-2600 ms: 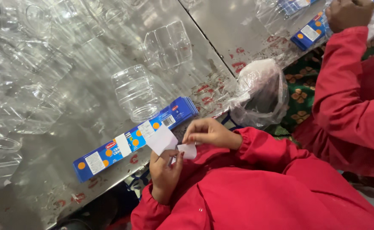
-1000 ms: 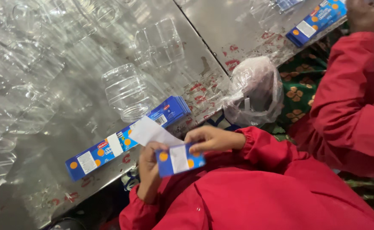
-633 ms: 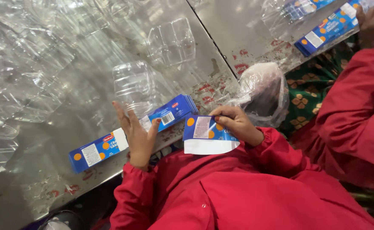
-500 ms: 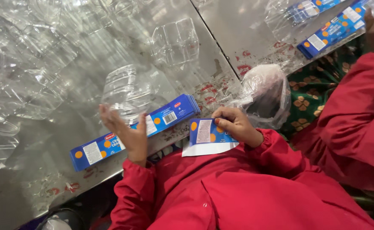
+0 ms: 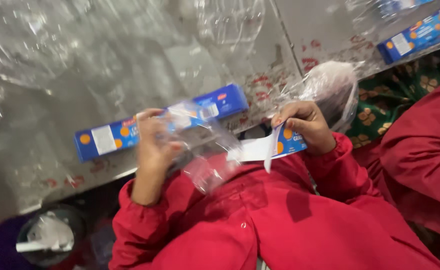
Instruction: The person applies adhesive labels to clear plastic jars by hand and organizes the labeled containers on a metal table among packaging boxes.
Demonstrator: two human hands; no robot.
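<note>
In the head view, a clear plastic tray (image 5: 207, 155) is gripped by the left hand (image 5: 152, 142), whose fingers are curled around its upper edge; the hand and tray are blurred. The tray is held just above the red-sleeved lap, at the near edge of the grey tabletop (image 5: 130, 65), and part of the long blue carton (image 5: 160, 122) lying on that tabletop is hidden behind the hand and the tray. A small flattened blue-and-white carton (image 5: 272, 146) is pinched by the right hand (image 5: 305, 125), with the fingers closed over its blue end and its white flap pointing toward the tray, which it almost touches. Just behind the right hand, a bunched clear plastic bag (image 5: 332, 90) is seen at the tabletop's edge. Further clear plastic trays (image 5: 45, 45) are heaped over the far left of the tabletop. At the upper right, another blue carton (image 5: 420, 32) is laid on a second tabletop, and a co-worker's red sleeve (image 5: 425, 150) is seen at the right. A dark bin (image 5: 47, 237) with crumpled scraps is placed at the lower left.
</note>
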